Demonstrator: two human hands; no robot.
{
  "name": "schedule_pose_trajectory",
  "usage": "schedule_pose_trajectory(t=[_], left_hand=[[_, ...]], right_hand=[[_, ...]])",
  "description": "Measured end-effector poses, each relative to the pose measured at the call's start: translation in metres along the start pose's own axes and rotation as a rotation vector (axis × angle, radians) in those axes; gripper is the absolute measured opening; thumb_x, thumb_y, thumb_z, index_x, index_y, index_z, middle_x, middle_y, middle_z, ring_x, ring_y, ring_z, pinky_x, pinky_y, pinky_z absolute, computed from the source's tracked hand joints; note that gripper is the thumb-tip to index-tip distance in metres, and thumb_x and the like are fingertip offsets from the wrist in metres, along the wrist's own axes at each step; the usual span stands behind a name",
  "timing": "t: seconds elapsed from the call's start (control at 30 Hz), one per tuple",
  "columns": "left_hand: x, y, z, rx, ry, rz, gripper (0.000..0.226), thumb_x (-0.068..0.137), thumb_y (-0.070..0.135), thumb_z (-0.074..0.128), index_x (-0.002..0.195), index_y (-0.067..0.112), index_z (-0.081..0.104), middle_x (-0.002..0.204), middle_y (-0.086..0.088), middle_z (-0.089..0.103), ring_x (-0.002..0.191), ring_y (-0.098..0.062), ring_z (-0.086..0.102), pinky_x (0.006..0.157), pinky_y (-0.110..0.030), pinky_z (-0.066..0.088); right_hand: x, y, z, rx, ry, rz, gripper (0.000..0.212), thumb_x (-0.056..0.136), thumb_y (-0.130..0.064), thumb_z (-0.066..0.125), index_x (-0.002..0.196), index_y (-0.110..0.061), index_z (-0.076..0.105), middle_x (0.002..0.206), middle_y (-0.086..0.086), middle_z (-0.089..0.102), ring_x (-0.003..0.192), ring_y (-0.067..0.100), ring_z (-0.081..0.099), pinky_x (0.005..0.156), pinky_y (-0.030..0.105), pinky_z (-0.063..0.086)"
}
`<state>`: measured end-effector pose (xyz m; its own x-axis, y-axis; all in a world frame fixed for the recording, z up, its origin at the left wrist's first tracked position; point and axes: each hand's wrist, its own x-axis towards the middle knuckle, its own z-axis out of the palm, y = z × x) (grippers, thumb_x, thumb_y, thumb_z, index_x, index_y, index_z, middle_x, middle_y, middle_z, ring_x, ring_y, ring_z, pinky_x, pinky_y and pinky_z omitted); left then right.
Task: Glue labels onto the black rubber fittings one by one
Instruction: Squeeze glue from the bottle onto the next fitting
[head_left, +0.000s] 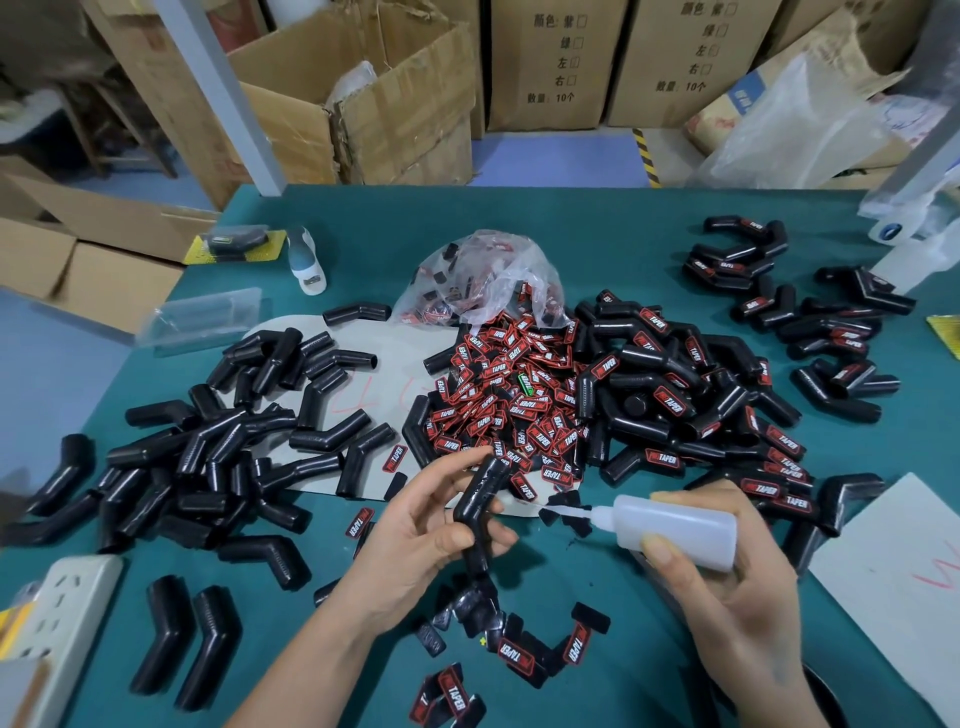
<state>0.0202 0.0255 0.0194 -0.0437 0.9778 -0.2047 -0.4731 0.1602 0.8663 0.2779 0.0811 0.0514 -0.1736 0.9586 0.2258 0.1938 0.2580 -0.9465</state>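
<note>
A white power strip (62, 618) sits at the left edge of the green worktop (332, 208), beside a pile of unlabelled black fittings (218, 447). The left hand (421, 540) has its fingers curled round one bent black fitting (478, 506), held upright above the worktop. Behind it lies a heap of red-and-black labels (514, 405) spilling from a clear plastic bag (483, 280). The right hand (727, 582) grips a translucent glue bottle (675, 530), nozzle pointing left toward the held fitting. Labelled fittings (727, 415) pile up at the right.
</note>
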Motion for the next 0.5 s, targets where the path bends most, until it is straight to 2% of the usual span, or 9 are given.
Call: schedule_pose_trajectory(t=[0.1,0.2,0.4,0.5], left_hand=[[0.0005,0.0015,-0.0001,0.000,-0.007,0.011,0.080,0.068,0.041,0.097,0.140,0.024,0.065,0.111,-0.009,0.072,0.090,-0.032,0.076,0.085,-0.040,0.062],[0.0009,0.0013,0.0000,0.011,-0.006,0.004,0.080,0.068,0.042,0.097,0.140,0.025,0.066,0.111,-0.008,0.073,0.090,-0.032,0.076,0.086,-0.040,0.062],[0.0015,0.0007,-0.0004,0.034,0.003,0.007,0.081,0.066,0.045,0.096,0.139,0.028,0.066,0.111,-0.004,0.072,0.090,-0.033,0.077,0.085,-0.039,0.061],[0.0011,0.0001,-0.0004,0.041,0.001,0.004,0.080,0.065,0.046,0.097,0.137,0.030,0.067,0.111,-0.002,0.072,0.090,-0.033,0.077,0.085,-0.039,0.061]], right_hand=[[0.0016,-0.0001,-0.0005,0.011,0.026,0.008,0.024,0.081,-0.046,0.072,0.104,-0.046,0.069,0.100,-0.012,0.067,0.088,0.011,0.067,0.071,0.018,0.052],[0.0000,0.0017,0.0001,0.014,0.002,0.010,0.025,0.081,-0.044,0.072,0.105,-0.042,0.069,0.101,-0.011,0.067,0.089,0.013,0.067,0.070,0.023,0.054],[0.0009,0.0011,0.0007,0.006,0.007,0.000,0.025,0.081,-0.043,0.072,0.106,-0.043,0.068,0.102,-0.013,0.067,0.091,0.011,0.067,0.072,0.018,0.052],[-0.0007,0.0010,0.0026,0.010,-0.024,0.002,0.025,0.081,-0.043,0.072,0.105,-0.042,0.069,0.102,-0.014,0.067,0.091,0.013,0.067,0.071,0.021,0.052]])
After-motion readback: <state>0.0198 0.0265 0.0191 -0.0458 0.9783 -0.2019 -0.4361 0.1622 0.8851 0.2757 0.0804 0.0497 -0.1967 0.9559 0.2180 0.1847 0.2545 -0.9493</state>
